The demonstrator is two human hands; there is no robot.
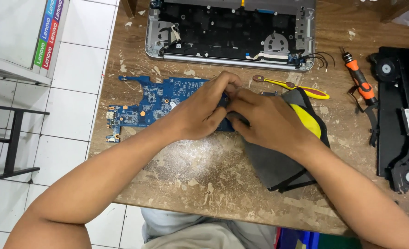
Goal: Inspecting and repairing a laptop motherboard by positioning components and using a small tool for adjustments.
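A blue laptop circuit board [147, 101] lies flat on the worn wooden table [200, 170]. My left hand [203, 108] rests on the board's right part, fingers curled and pinching at something small near its top edge. My right hand [264, 120] meets it from the right, fingertips pressed to the same spot. What the fingers pinch is hidden. Under my right wrist lies a grey cloth pouch [278, 166] with a yellow patch [307, 120].
An opened laptop base [232, 32] sits at the table's far edge. A yellow pry tool [296, 86] lies right of the board, an orange-handled screwdriver [359, 80] further right, and a black plastic cover [400, 115] at the right edge. White floor tiles lie left.
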